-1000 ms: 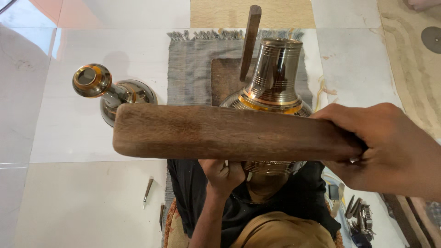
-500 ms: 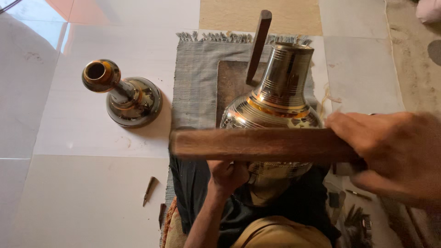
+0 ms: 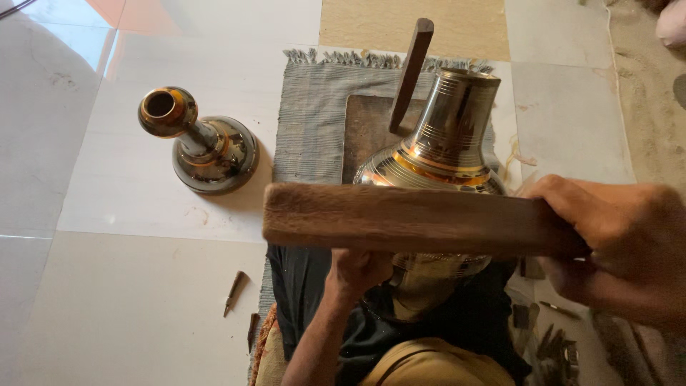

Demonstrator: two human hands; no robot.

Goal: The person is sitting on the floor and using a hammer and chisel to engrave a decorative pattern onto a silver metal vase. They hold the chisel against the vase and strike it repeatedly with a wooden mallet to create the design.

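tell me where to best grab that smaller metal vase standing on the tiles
Probably by the narrow neck of the smaller vase, just under its round top, coming from above or from the open left side. It stands upright on a wide base, and the neck is its slimmest part.

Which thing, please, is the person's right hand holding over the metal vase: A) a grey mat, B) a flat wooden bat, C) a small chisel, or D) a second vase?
B: the right hand grips one end of a flat wooden bat lying level across the metal vase.
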